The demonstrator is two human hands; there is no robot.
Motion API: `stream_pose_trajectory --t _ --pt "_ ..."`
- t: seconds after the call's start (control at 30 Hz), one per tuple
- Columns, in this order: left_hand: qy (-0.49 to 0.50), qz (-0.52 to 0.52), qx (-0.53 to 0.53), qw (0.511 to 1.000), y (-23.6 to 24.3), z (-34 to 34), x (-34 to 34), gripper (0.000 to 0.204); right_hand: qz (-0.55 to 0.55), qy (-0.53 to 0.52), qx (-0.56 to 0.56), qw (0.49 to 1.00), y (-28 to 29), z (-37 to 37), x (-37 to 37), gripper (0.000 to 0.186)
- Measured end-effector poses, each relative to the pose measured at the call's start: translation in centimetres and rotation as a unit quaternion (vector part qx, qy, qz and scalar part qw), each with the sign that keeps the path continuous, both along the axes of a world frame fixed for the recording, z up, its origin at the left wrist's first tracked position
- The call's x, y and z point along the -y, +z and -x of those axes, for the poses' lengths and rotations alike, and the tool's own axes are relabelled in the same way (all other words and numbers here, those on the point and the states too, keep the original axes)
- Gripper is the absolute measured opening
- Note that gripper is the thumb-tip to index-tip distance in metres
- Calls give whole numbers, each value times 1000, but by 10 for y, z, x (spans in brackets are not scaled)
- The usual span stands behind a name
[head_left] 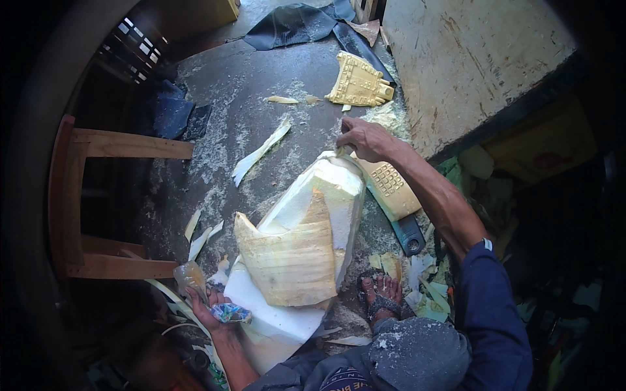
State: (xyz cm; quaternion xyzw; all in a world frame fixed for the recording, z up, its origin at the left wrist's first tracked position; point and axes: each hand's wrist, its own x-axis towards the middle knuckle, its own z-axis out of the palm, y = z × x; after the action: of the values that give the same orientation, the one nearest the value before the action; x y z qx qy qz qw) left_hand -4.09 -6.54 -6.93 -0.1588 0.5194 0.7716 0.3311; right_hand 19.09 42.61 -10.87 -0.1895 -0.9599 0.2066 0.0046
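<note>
At the lower left my left hand [208, 309] grips a translucent plastic packet [192, 277] with a blue patterned part [231, 313]. My right hand [365, 140] is closed in a pinch at the upper end of a white foam block [280, 326], around a small pale bit too small to make out. A curved, cream-coloured carved piece [287, 260] lies across the block. Beside the block, under my forearm, a tan piece with a raised grid pattern [391, 186] rests over a dark strip [409, 234]. Another tan textured piece [358, 78] lies farther back on the dusty floor [215, 169].
A wooden stool frame [117, 146] stands at the left, near dark sheets [169, 111]. Black sheet material [287, 26] lies at the back. A large scuffed board [469, 58] fills the upper right. Pale offcuts [261, 150] are scattered about; my bare foot [381, 296] is beside the block.
</note>
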Motion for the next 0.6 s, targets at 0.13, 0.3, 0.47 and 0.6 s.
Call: stream_pose_trajectory --t 0.13,0.3,0.47,0.6 --pt "8 19 1 1000 0 -1 -4 52 44 -49 1 998 8 -36 22 35" --pt "-22 12 -16 1000 2 -1 -6 53 79 -75 57 992 25 -54 26 35" --pt "-6 25 -17 1000 -1 -1 -3 53 46 -72 -54 995 9 -5 15 29" --pt "11 22 -13 1000 -1 -2 5 53 15 -14 -72 997 -6 13 20 28"
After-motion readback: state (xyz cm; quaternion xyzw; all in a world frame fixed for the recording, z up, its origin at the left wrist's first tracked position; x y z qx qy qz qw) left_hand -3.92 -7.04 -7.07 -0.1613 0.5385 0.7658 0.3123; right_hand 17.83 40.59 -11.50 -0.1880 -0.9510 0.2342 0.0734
